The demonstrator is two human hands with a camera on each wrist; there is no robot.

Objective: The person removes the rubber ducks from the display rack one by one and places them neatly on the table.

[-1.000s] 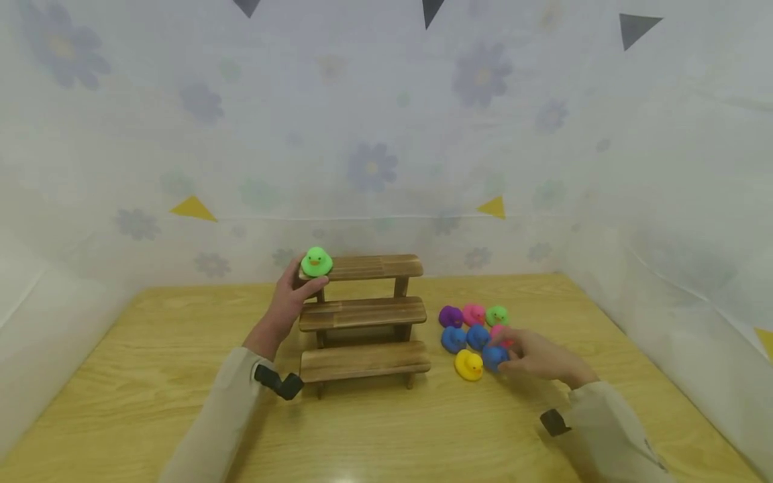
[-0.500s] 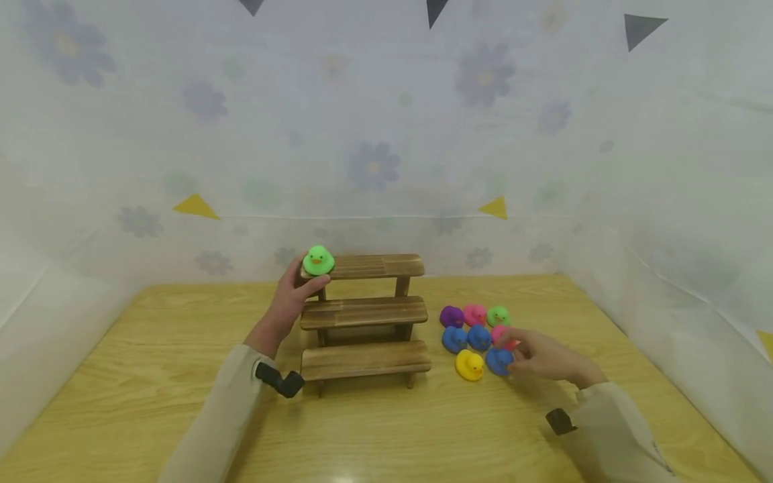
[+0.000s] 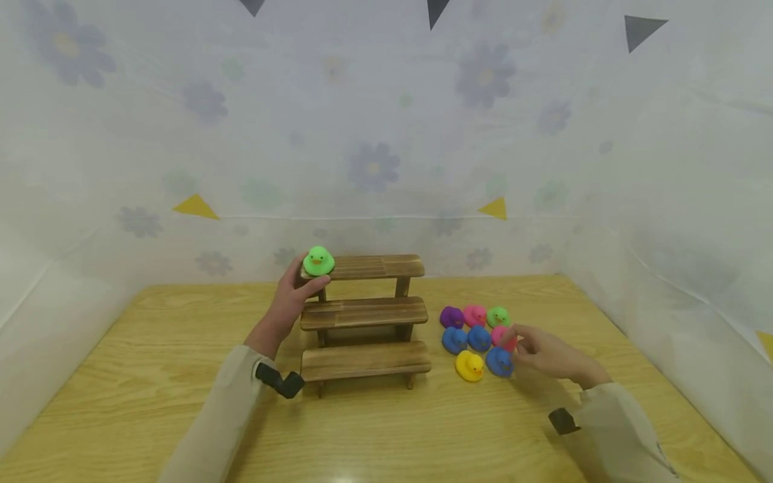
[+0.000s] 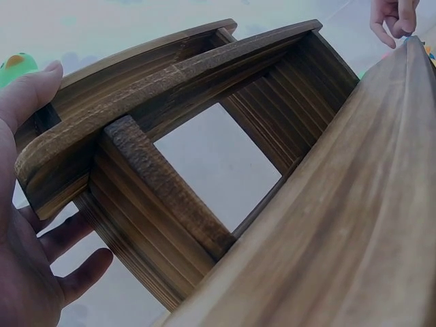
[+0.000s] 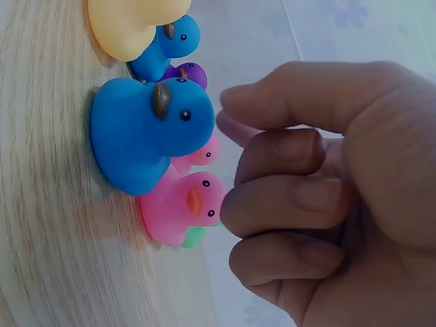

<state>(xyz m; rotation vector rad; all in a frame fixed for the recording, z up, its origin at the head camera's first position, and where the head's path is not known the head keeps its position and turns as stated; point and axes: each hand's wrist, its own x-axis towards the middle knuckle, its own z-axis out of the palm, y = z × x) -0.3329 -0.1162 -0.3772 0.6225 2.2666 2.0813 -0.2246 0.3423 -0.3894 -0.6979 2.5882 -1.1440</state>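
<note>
A light-green rubber duck (image 3: 318, 261) sits at the left end of the top shelf of a three-tier wooden stand (image 3: 364, 310). My left hand (image 3: 285, 305) grips that shelf end, thumb in front just below the duck and fingers behind; in the left wrist view some fingers (image 4: 88, 276) spread behind the wood. On the table to the right, my right hand (image 3: 551, 353) hovers beside a blue rubber duck (image 3: 499, 361) and the pink duck (image 3: 503, 337) behind it. The right wrist view shows a small gap before the blue duck (image 5: 146, 133); several fingers (image 5: 283, 204) are bent, holding nothing.
Close by stand a yellow duck (image 3: 470, 366), blue ducks (image 3: 454, 340), a purple duck (image 3: 451, 317), another pink duck (image 3: 474, 315) and a green duck (image 3: 498, 317). Patterned sheeting (image 3: 374, 121) encloses the wooden table (image 3: 374, 436) at the back and sides.
My right hand has let go of the front blue duck, which shifted slightly right, and has drawn back a little to the right. The left hand keeps its place.
</note>
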